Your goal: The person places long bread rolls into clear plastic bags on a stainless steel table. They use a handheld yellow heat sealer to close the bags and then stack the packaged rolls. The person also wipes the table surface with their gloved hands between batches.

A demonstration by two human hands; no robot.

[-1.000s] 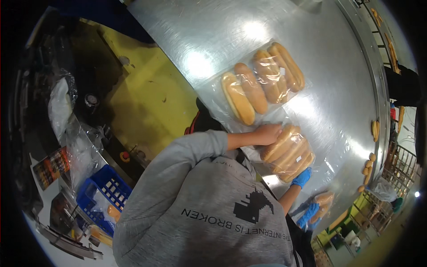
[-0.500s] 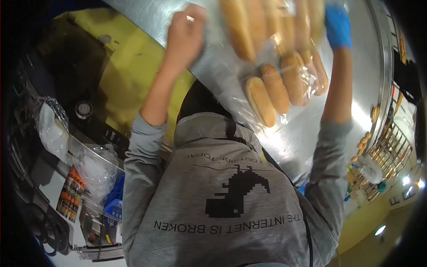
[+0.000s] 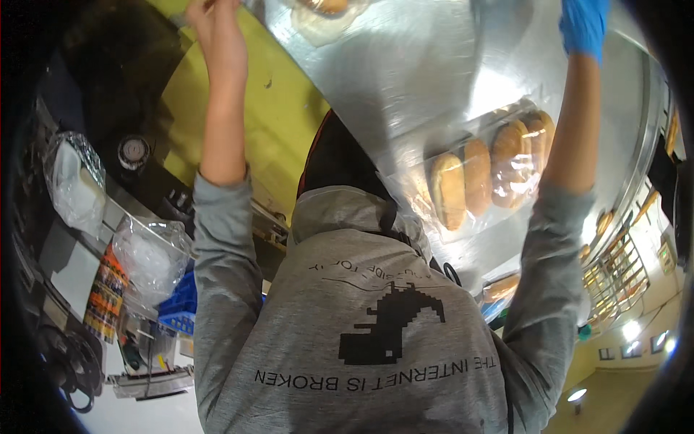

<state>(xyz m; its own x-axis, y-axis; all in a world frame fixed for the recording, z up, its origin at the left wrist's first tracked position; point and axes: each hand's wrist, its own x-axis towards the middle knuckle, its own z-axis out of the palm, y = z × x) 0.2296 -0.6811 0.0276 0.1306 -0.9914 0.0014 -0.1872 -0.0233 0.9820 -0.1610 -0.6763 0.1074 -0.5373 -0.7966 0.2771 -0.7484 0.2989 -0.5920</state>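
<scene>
My bare left hand (image 3: 215,20) is at the upper left, partly cut off by the top edge. Its visible fingers look curled together; whatever they may hold is out of sight. A blue glove covers my right hand (image 3: 584,27) at the upper right, above the metal table. Its fingertips run out of the picture, so its grip cannot be judged. Between my forearms, nearer my body, a clear plastic bag of long bread rolls (image 3: 477,176) lies on the table. At the top edge, part of another bagged roll (image 3: 327,7) shows on the metal.
The shiny metal table (image 3: 405,79) has a slanting left edge beside a yellow surface (image 3: 210,108). Clear plastic bags (image 3: 150,253) and a blue crate (image 3: 178,307) are at the left. A rack (image 3: 618,278) stands at the far right.
The blurred bag of rolls between my hands has left that spot, uncovering the table. My left hand has moved left and farther away; my right hand has shifted slightly right and away.
</scene>
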